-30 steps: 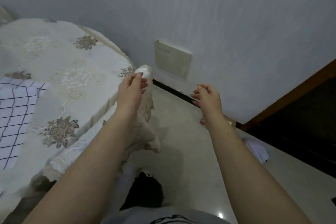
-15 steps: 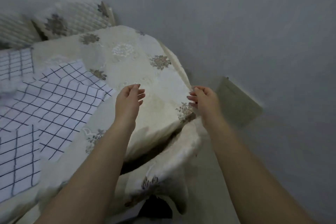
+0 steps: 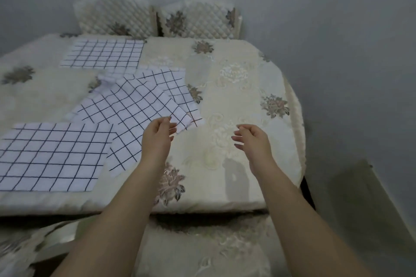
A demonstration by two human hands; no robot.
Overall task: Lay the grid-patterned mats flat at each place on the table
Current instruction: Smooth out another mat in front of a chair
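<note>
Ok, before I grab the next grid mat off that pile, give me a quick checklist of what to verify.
1. Left hand free: ok, open, empty, at the loose pile's near corner.
2. Right hand free: ok, open, above the tablecloth.
3. Near-left mat flat: ok.
4. Far mat flat: ok.
5. Pile separable: not ok, mats overlap askew, one lapping the near-left mat.
6. Number of mats in pile: cannot tell.

No readable text, labels, brands or numbers anywhere; only grid lines and floral motifs.
</note>
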